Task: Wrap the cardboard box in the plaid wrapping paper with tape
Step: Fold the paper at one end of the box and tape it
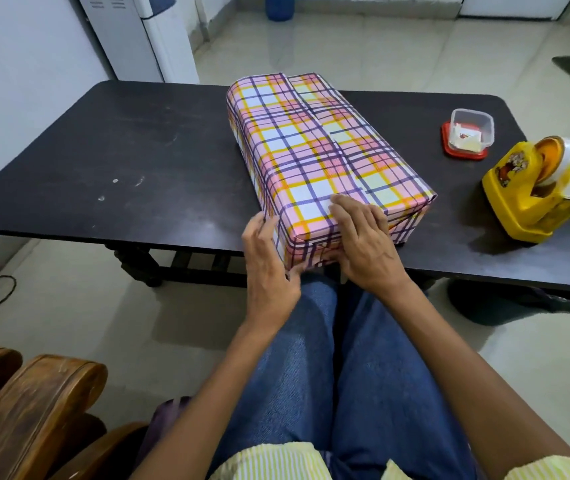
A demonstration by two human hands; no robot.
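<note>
A person's left hand and right hand pressed open fingers against the wrapped box, at its near end, on a table.

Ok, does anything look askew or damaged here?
The box lies skewed on the table, its near end past the front edge, where the left hand and right hand press it. The top seam runs unevenly. Nothing spilled.

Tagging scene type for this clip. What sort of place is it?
Probably a home living room: a low dark table, wooden seat arms beside the person, a glossy tiled floor, and a white fridge-like appliance at the back.
</note>
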